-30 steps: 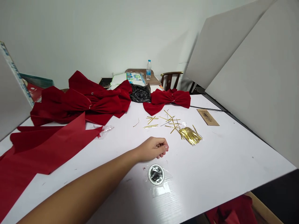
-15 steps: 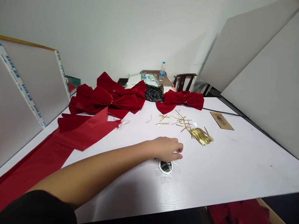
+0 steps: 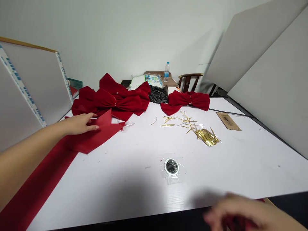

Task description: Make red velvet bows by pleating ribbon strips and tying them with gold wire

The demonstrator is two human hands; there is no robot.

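Two hands are in view. The left hand (image 3: 80, 124) lies flat, fingers spread, on the pointed end of a long red ribbon strip (image 3: 95, 134) at the far left of the white table (image 3: 240, 166); it presses down and pinches nothing. The right hand (image 3: 243, 213) is a blur at the near right edge, over something red below the table's rim, and whether it grips anything I cannot tell.

The strip runs from the near left corner up to the hand, ending in a notched tail just beside a pile of finished red bows (image 3: 115, 99). It looks like thin velvet-faced cloth: light, limp, likely to slide on the smooth top and to crease if bunched. Taking it near the tail between thumb and fingers would probably suit best.

A small foil roll in a clear wrapper (image 3: 171, 166) lies near the middle, and gold wire ties (image 3: 207, 136) lie farther right.
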